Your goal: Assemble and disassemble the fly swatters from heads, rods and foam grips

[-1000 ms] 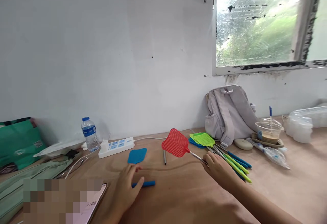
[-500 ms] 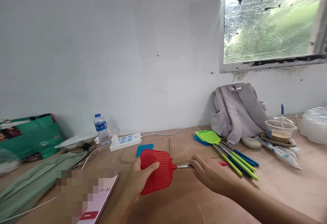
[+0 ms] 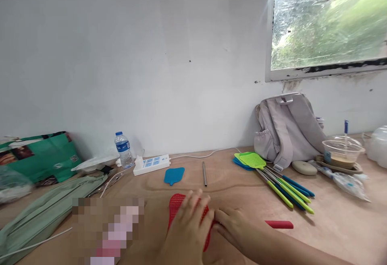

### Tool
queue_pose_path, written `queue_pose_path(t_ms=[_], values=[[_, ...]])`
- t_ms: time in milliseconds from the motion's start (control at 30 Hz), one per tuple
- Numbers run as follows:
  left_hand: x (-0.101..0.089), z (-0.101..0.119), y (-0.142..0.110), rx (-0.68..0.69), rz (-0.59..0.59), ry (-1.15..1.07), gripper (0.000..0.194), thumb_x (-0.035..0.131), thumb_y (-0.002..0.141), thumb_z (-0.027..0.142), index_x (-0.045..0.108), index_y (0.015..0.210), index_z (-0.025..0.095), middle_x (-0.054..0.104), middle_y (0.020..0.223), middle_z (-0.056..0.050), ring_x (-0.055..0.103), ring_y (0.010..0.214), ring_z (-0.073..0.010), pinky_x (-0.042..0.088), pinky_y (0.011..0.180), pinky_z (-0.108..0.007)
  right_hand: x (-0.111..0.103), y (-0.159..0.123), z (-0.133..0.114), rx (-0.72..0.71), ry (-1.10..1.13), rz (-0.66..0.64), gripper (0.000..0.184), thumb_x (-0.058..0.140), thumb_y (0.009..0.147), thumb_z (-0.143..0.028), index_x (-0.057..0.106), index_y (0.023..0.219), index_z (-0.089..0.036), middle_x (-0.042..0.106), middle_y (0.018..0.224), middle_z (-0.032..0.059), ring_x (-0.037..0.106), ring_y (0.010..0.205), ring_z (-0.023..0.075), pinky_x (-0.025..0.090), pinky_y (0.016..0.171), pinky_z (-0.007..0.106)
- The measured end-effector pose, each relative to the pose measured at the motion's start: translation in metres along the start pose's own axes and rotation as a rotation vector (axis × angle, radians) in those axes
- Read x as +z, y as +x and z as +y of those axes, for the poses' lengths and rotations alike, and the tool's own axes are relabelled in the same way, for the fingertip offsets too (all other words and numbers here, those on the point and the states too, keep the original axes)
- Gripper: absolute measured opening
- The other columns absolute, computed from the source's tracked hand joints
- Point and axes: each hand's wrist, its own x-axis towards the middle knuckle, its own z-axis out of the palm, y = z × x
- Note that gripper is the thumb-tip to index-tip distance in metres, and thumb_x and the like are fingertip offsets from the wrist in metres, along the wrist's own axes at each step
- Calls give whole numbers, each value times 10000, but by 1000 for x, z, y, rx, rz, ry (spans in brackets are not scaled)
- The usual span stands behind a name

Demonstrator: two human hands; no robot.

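A red fly swatter (image 3: 177, 201) lies low over the front of the table, its mesh head to the left and its red handle end (image 3: 279, 224) sticking out to the right. My left hand (image 3: 190, 226) rests across the mesh with its fingers stretched out and slightly spread. At the neck, where head meets shaft, my right hand (image 3: 231, 224) is closed in a pinch; my fingers and forearm hide the neck and most of the shaft. Behind them are a loose blue swatter head (image 3: 174, 175) and a thin metal rod (image 3: 204, 174).
Several green and blue fly swatters (image 3: 252, 160) lie to the right before a grey backpack (image 3: 290, 132). A plastic cup (image 3: 341, 152) stands farther right. At left are a power strip (image 3: 152, 164), a water bottle (image 3: 123, 150), a green bag (image 3: 54, 156) and a partly blurred phone (image 3: 102, 261).
The red swatter has come nearer and lower. My left hand went from gripping the mesh's edge to lying over it, and my right hand slid from the shaft to the neck.
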Motion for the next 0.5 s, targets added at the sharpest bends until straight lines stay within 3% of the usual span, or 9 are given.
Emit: queue_pose_path(t_ms=[67,200,300,500], values=[[4,9,6,40,-160,101,494,582,675,296,569,1139,128,501,1263,-153,332,1234,-370,200,1047,-491,-3,0,-3,-55,-25,22,133,396,907,-231,519,883,-186,643,811,9,602,610,145,313,449,238],[2,17,15,48,-267,203,358,572,662,295,641,970,127,603,1030,-153,477,1010,-375,341,900,-501,-17,-3,-1,-245,-127,56,168,389,906,-231,508,791,-199,614,726,-16,562,544,133,219,380,268],[-6,20,17,10,-334,246,214,457,749,212,652,834,195,622,913,-103,520,847,-297,398,737,-420,-32,-6,3,-322,-145,48,228,367,917,-247,497,739,-191,594,678,-29,513,479,107,206,363,278],[-1,18,13,6,-403,104,248,388,808,193,616,711,212,612,739,-27,496,647,-179,358,626,-299,-49,-8,6,-433,-112,51,235,364,916,-217,504,730,-195,607,711,-32,505,501,91,256,382,275]])
